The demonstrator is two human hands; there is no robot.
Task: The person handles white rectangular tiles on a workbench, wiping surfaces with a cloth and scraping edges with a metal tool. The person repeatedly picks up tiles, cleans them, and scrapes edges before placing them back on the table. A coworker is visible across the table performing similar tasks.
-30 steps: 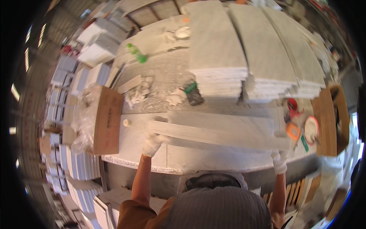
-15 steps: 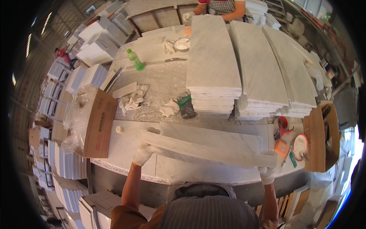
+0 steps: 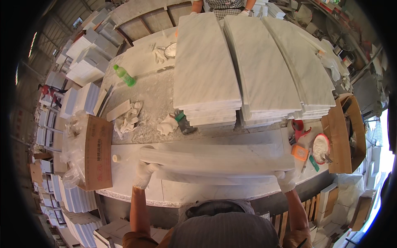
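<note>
A long pale marble slab (image 3: 215,160) spans the space in front of me, held above the workbench and slightly blurred by motion. My left hand (image 3: 144,174), in a white glove, is closed around its left end. At the opposite end, my gloved right hand (image 3: 285,181) grips the slab from the near side. Beneath it, partly covered, another pale slab (image 3: 248,148) lies on the white bench top (image 3: 124,175). A small whitish cap-like piece (image 3: 116,158) sits left of my left hand. An orange box (image 3: 300,152) lies beyond my right hand.
Tall marble slab stacks (image 3: 206,62) fill the bench's far middle and right. Cardboard boxes stand left (image 3: 98,153) and right (image 3: 345,136). A green bottle (image 3: 124,75), crumpled gloves (image 3: 128,120), a red tape dispenser (image 3: 299,130) and a bowl of white paste (image 3: 321,148) lie around. A co-worker (image 3: 225,5) stands opposite.
The slab has gone from slanting down to the right to nearly level, and more of its broad face shows. Both hands still hold its ends. The co-worker's hands have shifted behind the stacks.
</note>
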